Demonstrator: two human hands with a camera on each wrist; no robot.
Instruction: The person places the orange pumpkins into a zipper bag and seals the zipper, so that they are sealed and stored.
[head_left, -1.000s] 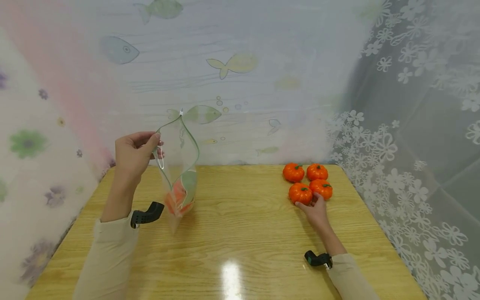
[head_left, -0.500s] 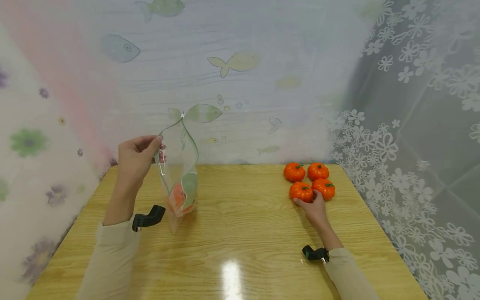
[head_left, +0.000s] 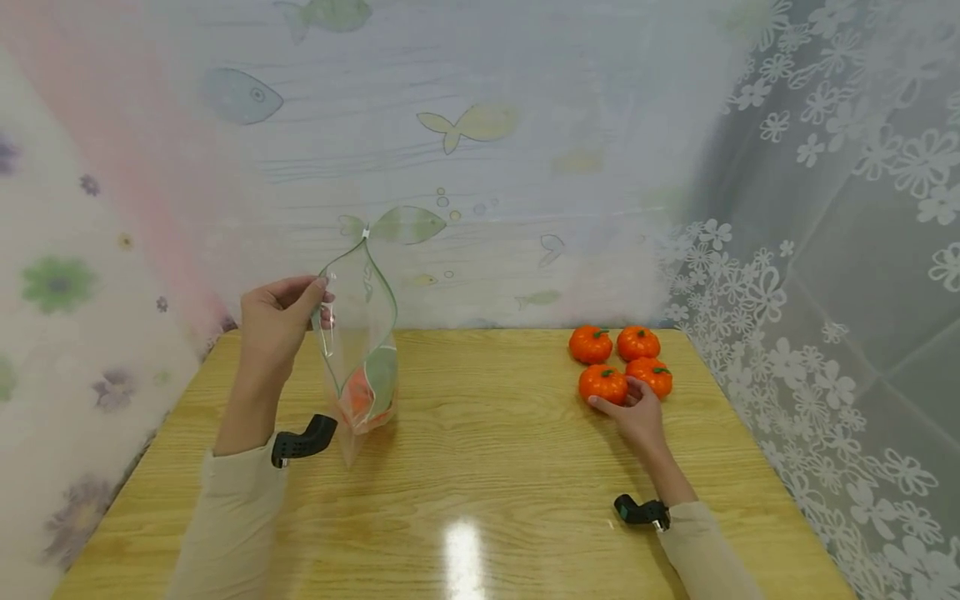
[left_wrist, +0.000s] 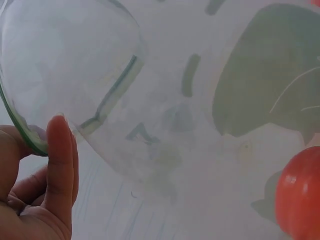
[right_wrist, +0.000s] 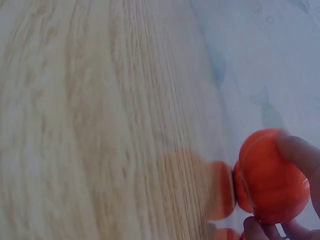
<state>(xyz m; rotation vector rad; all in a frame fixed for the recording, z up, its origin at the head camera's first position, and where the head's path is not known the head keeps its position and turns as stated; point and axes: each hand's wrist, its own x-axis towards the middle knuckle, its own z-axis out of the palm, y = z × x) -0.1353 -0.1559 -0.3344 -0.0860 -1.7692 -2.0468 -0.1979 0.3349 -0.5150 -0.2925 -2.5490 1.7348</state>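
My left hand (head_left: 277,321) pinches the green-edged mouth of a clear zip bag (head_left: 352,333) between thumb and fingers. The bag hangs with its mouth spread, a white slider at its top corner. Orange shows through its lower part, and in the left wrist view a rounded orange thing (left_wrist: 302,192) appears at the right edge. At the right of the table, my right hand (head_left: 637,412) grips the front-left toy pumpkin (head_left: 602,384), glossy orange with a green stem. The right wrist view has thumb and fingers on opposite sides of this pumpkin (right_wrist: 274,177).
Close beside the gripped one sit three more pumpkins: one at back left (head_left: 590,344), one at back right (head_left: 638,342), one at front right (head_left: 649,378). The wooden table (head_left: 487,450) meets a fish-printed curtain (head_left: 487,275) at its far edge.
My left hand, with the bag's edge in it, has shifted slightly right and down. The right hand has stayed at the front-left pumpkin, its wrist turning a little.
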